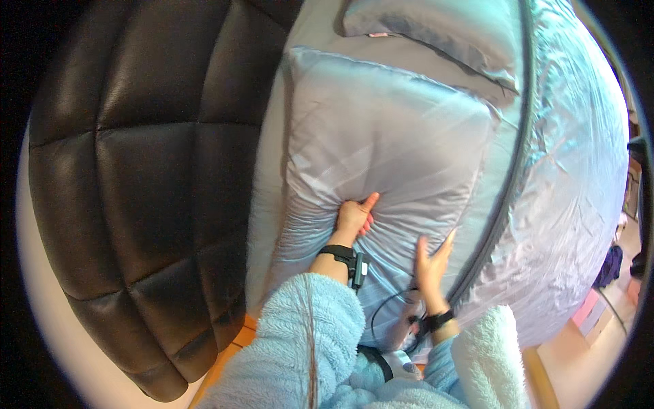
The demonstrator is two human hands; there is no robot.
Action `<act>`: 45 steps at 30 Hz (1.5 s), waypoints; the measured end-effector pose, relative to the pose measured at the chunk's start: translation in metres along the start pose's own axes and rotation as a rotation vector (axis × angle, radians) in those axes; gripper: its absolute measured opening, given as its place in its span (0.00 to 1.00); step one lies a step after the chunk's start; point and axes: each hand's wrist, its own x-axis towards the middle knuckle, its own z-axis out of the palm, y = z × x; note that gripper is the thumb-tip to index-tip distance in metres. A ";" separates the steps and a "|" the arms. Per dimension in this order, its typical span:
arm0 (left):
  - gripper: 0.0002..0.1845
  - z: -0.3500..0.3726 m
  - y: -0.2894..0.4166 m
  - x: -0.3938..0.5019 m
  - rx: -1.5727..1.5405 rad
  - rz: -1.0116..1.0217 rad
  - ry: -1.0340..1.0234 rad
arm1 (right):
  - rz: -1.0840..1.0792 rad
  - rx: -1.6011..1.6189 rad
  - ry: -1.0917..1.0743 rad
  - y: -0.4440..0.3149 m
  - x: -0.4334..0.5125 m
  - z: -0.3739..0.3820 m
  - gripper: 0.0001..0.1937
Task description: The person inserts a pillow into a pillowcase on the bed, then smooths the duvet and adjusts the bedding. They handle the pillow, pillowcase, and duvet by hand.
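Note:
A satin pillow (383, 138) in pale grey-blue lies flat before me on the bed. My left hand (355, 217) is sunk into its lower middle, fingers curled into the fabric and thumb stretched out. Creases in the cover run in towards this hand. Over the pillow's lower right part is my right hand (431, 263), thumb and fingers spread, with nothing held in it. Whether its palm touches the cloth is hard to tell. Each wrist bears a black strap, and a small device (360, 271) sits on the left one.
A quilted dark leather headboard (148, 179) rises at the left. Another satin pillow (434, 36) lies farther up the bed. To the right bulges a shiny quilt (567, 194) with a dark piped edge (518, 153). A black cable (375, 312) loops near my right wrist. A pink box (587, 309) stands on the floor.

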 end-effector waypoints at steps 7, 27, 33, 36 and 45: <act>0.38 0.003 0.007 -0.006 0.011 0.020 0.097 | 0.025 -0.031 0.160 0.049 -0.069 0.035 0.44; 0.34 0.035 -0.255 -0.197 1.108 1.072 0.474 | -0.009 0.033 -0.157 0.093 -0.133 0.003 0.53; 0.31 -0.013 -0.418 -0.226 1.107 0.680 -0.018 | -0.118 0.095 -0.338 0.178 -0.259 -0.010 0.53; 0.20 -0.057 -0.454 -0.218 0.814 0.525 0.213 | -0.203 -0.288 -0.435 0.204 -0.311 -0.016 0.48; 0.44 -0.103 -0.349 -0.217 -0.984 -0.042 0.176 | 0.527 0.752 -0.125 0.195 -0.242 0.010 0.39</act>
